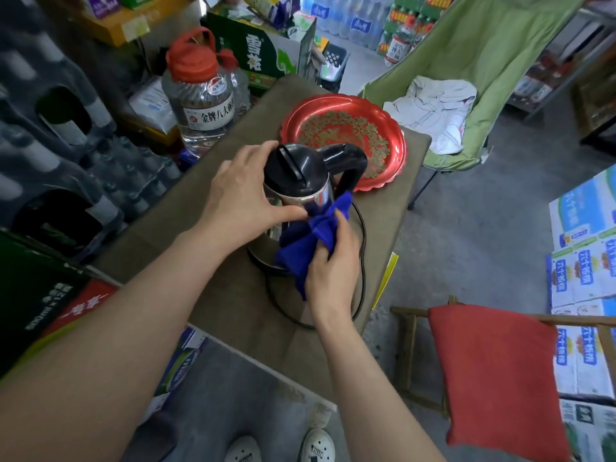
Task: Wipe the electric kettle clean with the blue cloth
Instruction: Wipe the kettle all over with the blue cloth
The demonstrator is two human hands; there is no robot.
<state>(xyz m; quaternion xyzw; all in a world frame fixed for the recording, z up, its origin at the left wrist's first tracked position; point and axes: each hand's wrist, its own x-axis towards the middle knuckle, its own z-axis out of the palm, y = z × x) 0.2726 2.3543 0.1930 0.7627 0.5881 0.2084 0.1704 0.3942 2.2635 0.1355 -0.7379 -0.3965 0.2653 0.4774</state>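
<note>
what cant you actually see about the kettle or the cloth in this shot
Head view only:
- kettle: the wall under the left hand and blue cloth is covered, so its cleanliness is unknown.
- kettle base: mostly hidden by the cloth and right hand.
- black cord: its far end is hidden.

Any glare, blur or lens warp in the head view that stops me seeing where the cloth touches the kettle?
Head view: contact is sharp, blue cloth in the right hand on the steel electric kettle; left hand steadies it; mild reflections on the steel; wide-angle bending and soft blur at the edges.
</note>
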